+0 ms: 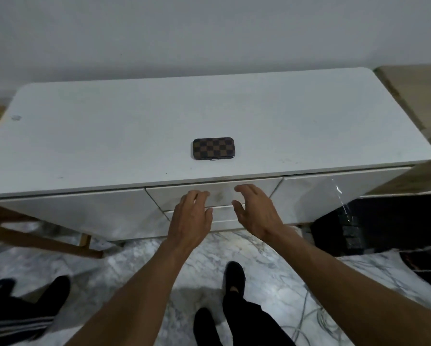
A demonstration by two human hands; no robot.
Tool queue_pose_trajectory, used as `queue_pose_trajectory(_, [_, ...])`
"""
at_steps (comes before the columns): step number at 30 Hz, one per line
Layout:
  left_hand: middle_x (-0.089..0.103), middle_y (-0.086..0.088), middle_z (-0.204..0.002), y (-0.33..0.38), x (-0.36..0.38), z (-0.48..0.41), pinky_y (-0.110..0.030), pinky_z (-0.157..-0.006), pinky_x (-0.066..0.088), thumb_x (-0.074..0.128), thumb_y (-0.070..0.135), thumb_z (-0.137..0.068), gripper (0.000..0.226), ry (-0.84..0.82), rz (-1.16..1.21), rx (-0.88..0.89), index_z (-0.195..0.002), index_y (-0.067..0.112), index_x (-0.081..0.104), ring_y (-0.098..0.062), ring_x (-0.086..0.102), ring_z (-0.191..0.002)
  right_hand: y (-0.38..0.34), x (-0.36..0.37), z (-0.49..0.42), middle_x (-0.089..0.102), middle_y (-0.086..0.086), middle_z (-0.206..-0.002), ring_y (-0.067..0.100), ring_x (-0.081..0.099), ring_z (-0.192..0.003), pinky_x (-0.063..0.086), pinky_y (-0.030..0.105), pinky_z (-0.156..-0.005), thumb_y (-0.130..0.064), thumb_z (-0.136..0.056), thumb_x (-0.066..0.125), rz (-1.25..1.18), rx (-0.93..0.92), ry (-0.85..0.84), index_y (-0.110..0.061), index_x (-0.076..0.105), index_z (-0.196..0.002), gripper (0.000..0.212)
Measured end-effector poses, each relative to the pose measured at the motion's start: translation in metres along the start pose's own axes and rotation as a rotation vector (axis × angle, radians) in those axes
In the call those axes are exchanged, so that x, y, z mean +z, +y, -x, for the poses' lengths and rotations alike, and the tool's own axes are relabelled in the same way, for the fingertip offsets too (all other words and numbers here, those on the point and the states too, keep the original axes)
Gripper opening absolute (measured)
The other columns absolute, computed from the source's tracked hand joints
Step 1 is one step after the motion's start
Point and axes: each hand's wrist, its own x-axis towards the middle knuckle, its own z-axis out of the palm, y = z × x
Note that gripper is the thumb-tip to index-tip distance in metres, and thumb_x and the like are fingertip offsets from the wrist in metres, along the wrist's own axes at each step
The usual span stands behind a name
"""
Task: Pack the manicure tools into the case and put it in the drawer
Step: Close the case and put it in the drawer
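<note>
A small brown-and-black checkered manicure case lies closed and flat near the middle of the white cabinet top. No loose tools show. Below it, the cabinet's middle top drawer is closed. My left hand and my right hand are both held out in front of that drawer front, fingers spread, palms toward it, holding nothing. Whether the fingertips touch the drawer front I cannot tell.
A second drawer front sits under the first, between two cabinet doors. A wooden frame stands at the left, a dark object at the right. Marble floor lies below, with my feet and another person's dark shoes.
</note>
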Motion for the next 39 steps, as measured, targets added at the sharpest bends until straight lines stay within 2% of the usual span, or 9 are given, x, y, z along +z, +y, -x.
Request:
queue_pose_trajectory(3, [0.052,-0.019,-0.138,-0.004,0.003,0.000,-0.048,-0.105,0.041,0.066,0.021,-0.089,0.052,-0.045,-0.113,-0.005,-0.136,0.004,0.051,-0.038,0.050,-0.126,0.001,0.005,-0.004,0.043,0.011,-0.149,0.026,0.039,-0.137,0.032,0.033,-0.114,-0.026,-0.098,0.051,0.026,0.016,-0.054,-0.007,0.039,-0.144,0.051])
queue_pose_trajectory(6, [0.028,-0.015,-0.157,-0.004,0.002,-0.006,-0.051,-0.118,0.020,0.058,0.032,-0.094,0.067,-0.124,-0.215,-0.053,-0.151,0.009,0.029,-0.031,0.025,-0.146,0.000,0.009,-0.013,0.037,0.013,-0.153,0.028,0.032,-0.142,0.026,0.034,-0.118,-0.021,-0.095,0.055,0.058,-0.037,-0.049,-0.004,0.033,-0.147,0.058])
queue_pose_trajectory(11, [0.008,-0.010,-0.163,-0.006,0.006,-0.013,-0.053,-0.120,0.001,0.049,0.044,-0.096,0.083,-0.203,-0.339,-0.146,-0.155,0.012,0.003,-0.026,0.007,-0.150,0.005,0.019,-0.027,0.027,0.006,-0.158,0.025,0.023,-0.146,0.029,0.045,-0.118,-0.021,-0.090,0.059,0.151,-0.055,-0.077,-0.010,0.022,-0.151,0.073])
queue_pose_trajectory(16, [0.011,-0.010,-0.161,-0.008,0.009,-0.016,-0.057,-0.118,0.002,0.046,0.052,-0.094,0.084,-0.209,-0.419,-0.143,-0.155,0.012,0.006,-0.030,0.010,-0.148,0.012,0.023,-0.027,0.030,0.003,-0.155,0.026,0.027,-0.143,0.034,0.049,-0.113,-0.024,-0.093,0.052,0.240,-0.040,-0.097,-0.014,0.021,-0.151,0.067])
queue_pose_trajectory(21, [0.033,-0.017,-0.154,-0.009,0.008,0.002,-0.058,-0.118,0.014,0.049,0.049,-0.094,0.072,-0.164,-0.370,-0.105,-0.150,0.008,0.031,-0.034,0.024,-0.146,0.005,0.022,-0.018,0.048,0.002,-0.141,0.027,0.041,-0.131,0.035,0.051,-0.110,-0.033,-0.097,0.044,0.261,-0.014,-0.043,-0.018,0.045,-0.139,0.044])
queue_pose_trajectory(25, [0.021,-0.012,-0.161,-0.013,0.007,0.030,-0.048,-0.120,0.002,0.015,0.062,-0.092,0.079,-0.198,-0.311,-0.102,-0.154,0.015,0.021,-0.030,0.013,-0.151,0.004,0.033,0.010,0.031,0.008,-0.156,0.029,0.018,-0.148,0.010,0.049,-0.121,-0.036,-0.102,0.033,0.197,0.049,-0.075,-0.017,0.035,-0.144,0.046])
queue_pose_trajectory(29, [0.037,-0.014,-0.154,-0.013,0.003,0.064,-0.050,-0.120,0.011,0.009,0.059,-0.092,0.079,-0.180,-0.298,-0.057,-0.152,0.011,0.029,-0.031,0.029,-0.145,0.004,0.041,0.052,0.014,0.008,-0.163,0.026,0.004,-0.151,0.004,0.040,-0.122,-0.037,-0.104,0.026,0.146,0.065,-0.108,-0.016,0.021,-0.152,0.052])
queue_pose_trajectory(35, [0.000,-0.008,-0.165,-0.009,0.011,0.120,-0.037,-0.117,-0.013,-0.002,0.066,-0.086,0.088,-0.267,-0.263,-0.061,-0.155,0.012,0.000,-0.023,-0.006,-0.152,0.001,0.057,0.110,-0.004,0.003,-0.164,0.021,-0.008,-0.151,-0.003,0.038,-0.122,-0.044,-0.103,0.022,0.219,0.101,-0.147,-0.014,0.002,-0.155,0.062])
queue_pose_trajectory(39, [-0.014,-0.004,-0.163,-0.002,0.014,0.148,-0.036,-0.117,-0.015,-0.003,0.068,-0.084,0.089,-0.262,-0.238,-0.082,-0.154,0.014,-0.008,-0.019,-0.016,-0.150,0.003,0.060,0.138,-0.007,0.003,-0.163,0.022,-0.010,-0.151,0.000,0.040,-0.122,-0.043,-0.103,0.025,0.204,0.092,-0.171,-0.015,0.000,-0.155,0.064])
